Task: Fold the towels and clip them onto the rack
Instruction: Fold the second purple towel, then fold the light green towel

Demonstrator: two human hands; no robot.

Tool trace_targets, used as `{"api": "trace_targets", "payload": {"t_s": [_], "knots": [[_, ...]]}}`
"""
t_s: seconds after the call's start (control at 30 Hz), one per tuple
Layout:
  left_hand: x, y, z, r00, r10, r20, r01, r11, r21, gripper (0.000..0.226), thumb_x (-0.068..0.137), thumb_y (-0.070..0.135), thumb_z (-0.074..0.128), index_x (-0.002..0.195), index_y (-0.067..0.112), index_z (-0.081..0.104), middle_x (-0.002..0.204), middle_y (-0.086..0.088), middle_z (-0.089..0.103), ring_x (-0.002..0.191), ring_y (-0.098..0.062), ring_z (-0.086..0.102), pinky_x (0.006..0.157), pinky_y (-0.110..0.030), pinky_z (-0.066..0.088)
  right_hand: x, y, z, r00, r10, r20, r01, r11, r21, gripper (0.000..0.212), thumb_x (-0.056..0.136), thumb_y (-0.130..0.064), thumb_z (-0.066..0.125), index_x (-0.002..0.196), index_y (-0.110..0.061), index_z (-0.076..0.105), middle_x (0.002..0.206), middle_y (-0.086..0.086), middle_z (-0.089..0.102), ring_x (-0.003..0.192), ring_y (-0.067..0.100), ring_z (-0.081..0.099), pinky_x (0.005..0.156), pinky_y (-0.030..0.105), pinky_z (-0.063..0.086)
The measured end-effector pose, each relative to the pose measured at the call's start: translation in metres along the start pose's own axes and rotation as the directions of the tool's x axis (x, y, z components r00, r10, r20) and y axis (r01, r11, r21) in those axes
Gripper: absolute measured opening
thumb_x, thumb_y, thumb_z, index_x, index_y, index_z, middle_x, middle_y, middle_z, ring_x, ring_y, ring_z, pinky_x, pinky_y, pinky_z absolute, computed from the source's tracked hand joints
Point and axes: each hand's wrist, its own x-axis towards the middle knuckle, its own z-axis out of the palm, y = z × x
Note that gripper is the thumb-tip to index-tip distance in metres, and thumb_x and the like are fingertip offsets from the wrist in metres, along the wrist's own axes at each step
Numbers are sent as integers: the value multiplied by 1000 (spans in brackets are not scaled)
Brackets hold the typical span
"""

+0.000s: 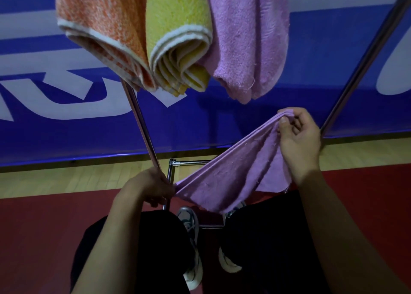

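Here's a purple towel (231,178) stretched out between two hands, folded over so its doubled edge runs as a taut diagonal line from lower left up to upper right. The left hand (149,188) grips the low corner, its fingers (165,188) curled round the cloth right beside a chrome rack pole (142,124). The right hand (299,138) holds the high corner, thumb and fingers (289,118) pinching the bunched layers, the other fingers curled loosely behind. The body of the towel sags below that tight edge, hanging over the person's knees.

Up top, three folded towels hang side by side on the rack: an orange towel (100,26), a yellow towel (178,26) with a white border, and a second purple one, the hung purple towel (249,37), each touching its neighbour. How they are fastened lies outside the view. A second chrome pole (364,58) slants up on the right, and the rack's base bars (189,162) show low between the hands.

Behind it all, a blue banner (222,124) with white lettering; underneath, pale wooden floor (66,178) meeting red flooring (44,227). Two sneakers (191,227) point forward below.
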Motion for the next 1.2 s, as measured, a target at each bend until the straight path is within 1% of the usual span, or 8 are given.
{"api": "trace_targets", "payload": {"t_s": [0.2, 0.4, 0.63, 0.8, 0.9, 0.97, 1.1, 1.2], "knots": [[-10, 8, 4, 985, 103, 139, -132, 967, 216, 26, 87, 17, 83, 112, 21, 76, 100, -2, 79, 80, -15, 79, 65, -24, 63, -1, 5, 4, 999, -24, 37, 26, 997, -70, 16, 102, -6, 59, 105, -20, 65, 96, -11, 69, 88, 3, 65, 86, 19, 51], [-16, 6, 0, 955, 215, 207, -271, 914, 301, 11, 83, 19, 79, 91, 26, 81, 88, 4, 80, 71, -6, 71, 64, -18, 55, 1, 7, 1, 1000, 17, 4, -16, 995, -102, 12, 100, -12, 59, 101, -21, 66, 86, -11, 70, 83, 3, 66, 83, 27, 54], [-15, -12, -8, 969, 1, 249, -64, 967, 245, 34, 94, 10, 70, 115, 35, 76, 111, 3, 75, 88, -12, 74, 68, -21, 61, -5, 5, 8, 978, 37, 203, -23, 997, -68, 11, 101, -5, 61, 103, -12, 69, 90, -6, 72, 85, 1, 68, 86, 19, 53], [-8, -24, -14, 988, -44, 145, 13, 978, 208, 39, 96, -6, 54, 101, 24, 80, 101, -11, 80, 88, -22, 79, 78, -33, 65, -6, -1, 11, 969, -22, 247, 32, 999, -34, 26, 101, 2, 58, 99, -23, 67, 91, -11, 72, 89, 0, 68, 86, 16, 51], [-5, -27, -18, 992, -49, 115, 47, 999, 21, 43, 95, -15, 56, 103, 18, 81, 90, -9, 78, 65, -15, 76, 58, -25, 61, -8, -1, 12, 966, -37, 258, 55, 997, -61, 33, 101, 2, 55, 96, -29, 65, 92, -13, 71, 91, 5, 68, 87, 21, 52], [-5, -29, -20, 995, -42, 87, 34, 995, 95, 42, 94, -11, 61, 108, 24, 79, 94, -5, 77, 62, -10, 71, 50, -20, 54, -9, -1, 13, 961, -31, 273, 58, 994, -91, 28, 101, 0, 57, 98, -27, 67, 93, -9, 72, 91, 6, 69, 87, 25, 54], [-10, -28, -18, 989, 81, 122, -119, 933, 341, 44, 101, 8, 55, 137, 31, 65, 129, 6, 71, 107, -12, 67, 83, -24, 49, -14, -4, 15, 929, -41, 368, 110, 979, -169, 16, 100, -10, 62, 100, -24, 71, 71, 11, 62, 61, 19, 53, 64, 38, 48], [-16, -13, -2, 937, 346, 49, -349, 917, 195, 47, 101, 12, 61, 147, 25, 55, 147, 6, 59, 131, -11, 57, 109, -26, 44, -21, -10, 24, 881, -42, 470, 154, 967, -202, 8, 98, -10, 67, 98, -15, 72, 56, -13, 56, 51, 0, 47, 58, 17, 38]]}}
